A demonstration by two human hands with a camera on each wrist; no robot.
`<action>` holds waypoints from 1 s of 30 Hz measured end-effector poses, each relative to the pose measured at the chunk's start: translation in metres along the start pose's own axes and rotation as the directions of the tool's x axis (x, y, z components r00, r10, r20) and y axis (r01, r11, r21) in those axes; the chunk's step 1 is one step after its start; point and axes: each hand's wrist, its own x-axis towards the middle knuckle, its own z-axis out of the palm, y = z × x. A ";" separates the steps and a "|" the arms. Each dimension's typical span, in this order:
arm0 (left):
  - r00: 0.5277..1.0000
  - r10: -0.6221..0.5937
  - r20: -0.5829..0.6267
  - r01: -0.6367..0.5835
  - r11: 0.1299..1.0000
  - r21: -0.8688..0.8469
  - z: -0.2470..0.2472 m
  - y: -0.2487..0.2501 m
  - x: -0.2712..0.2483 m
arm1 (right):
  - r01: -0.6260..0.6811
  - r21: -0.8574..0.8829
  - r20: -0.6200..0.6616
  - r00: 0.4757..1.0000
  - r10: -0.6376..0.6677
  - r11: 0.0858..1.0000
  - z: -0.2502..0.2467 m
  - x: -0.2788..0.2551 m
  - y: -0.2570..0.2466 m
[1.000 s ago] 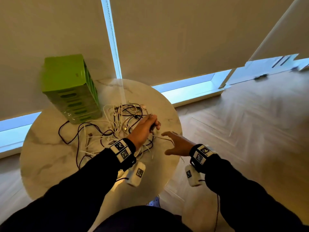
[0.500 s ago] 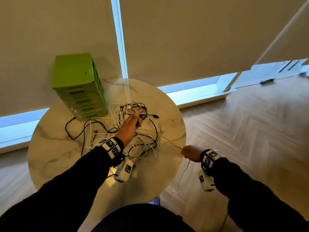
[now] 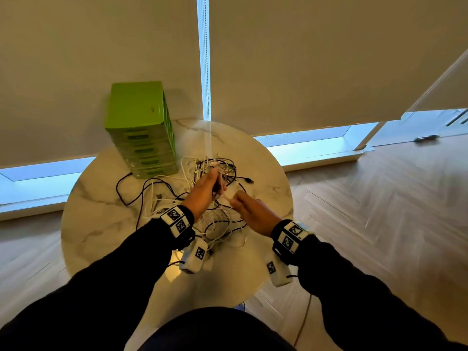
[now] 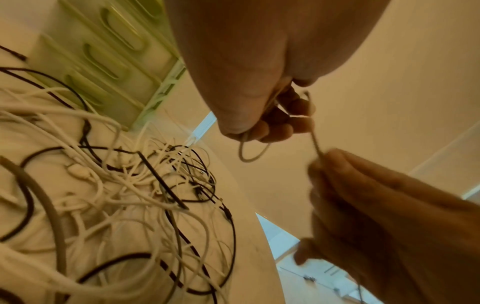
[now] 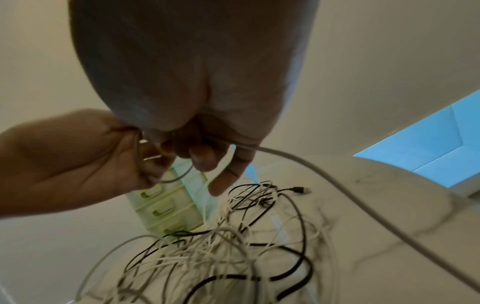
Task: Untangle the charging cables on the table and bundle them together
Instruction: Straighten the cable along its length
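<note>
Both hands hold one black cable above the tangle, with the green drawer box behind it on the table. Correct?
Not quite: the cable that the left hand and right hand hold is white, as the left wrist view shows. The rest stands.

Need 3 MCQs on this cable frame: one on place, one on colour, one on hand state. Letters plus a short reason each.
1. Where does the green drawer box stand on the table?
A. far left, by the blinds
B. near edge, by the person
C. on the floor

2. What colours are the cables in the pile?
A. red and blue
B. white and black
C. all green

3. What is the left hand doing?
A. lying flat on the table
B. hanging idle
C. gripping a loop of white cable

Answers:
1 A: the head view shows it at the far left, against the blinds.
2 B: only white and black strands show.
3 C: the left wrist view shows fingers curled on the loop, while the right hand pinches the same cable.
</note>
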 end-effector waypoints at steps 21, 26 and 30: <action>0.999 -0.016 0.034 0.030 0.883 -0.469 0.002 0.031 -0.002 | 0.000 0.122 0.064 0.998 -0.008 0.993 0.021 0.011 -0.030; 0.997 -0.002 0.074 0.044 0.823 -0.566 -0.006 0.036 -0.006 | 0.057 0.157 0.051 0.997 -0.066 0.986 0.012 0.007 -0.017; 0.999 -0.008 0.050 0.036 0.807 -0.589 -0.008 0.035 -0.009 | 0.030 0.206 0.113 0.992 -0.055 0.978 0.004 -0.002 -0.017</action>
